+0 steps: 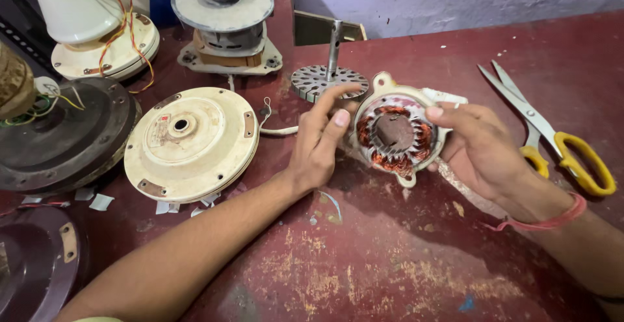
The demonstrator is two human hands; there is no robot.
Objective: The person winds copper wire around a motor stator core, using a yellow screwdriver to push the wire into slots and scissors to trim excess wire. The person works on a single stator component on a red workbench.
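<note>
In the head view, the motor winding (395, 136), a cream-rimmed ring with copper coils around a dark core, sits just right of the frame's centre, raised off the worn red table (403, 257) and tilted toward the camera. The right hand (484, 146) has hold of it from the right side, thumb lying over the upper rim and fingers wrapped behind, closed firmly on the casing. The left hand (322, 140) is at the ring's left edge with its fingers spread and loose, fingertips touching or almost touching the rim; whether it bears any weight I cannot tell, and it clasps nothing. My judgement is that this piece is heavy for its size and stiff, with a hard metal rim that gives a sure hold, while the thin copper wire is easily nicked or bent, so the outer rim and its mounting ears are the places to take it, never the coils. Just behind it, upper centre, stands a slotted metal disc on a shaft (328, 78). Left of centre lies a round cream fan cover (192, 143) with paper scraps under its edge, and a dark cover (62, 136) lies at the far left. Yellow-handled scissors (552, 133) lie at the right edge, well apart from both hands.
</note>
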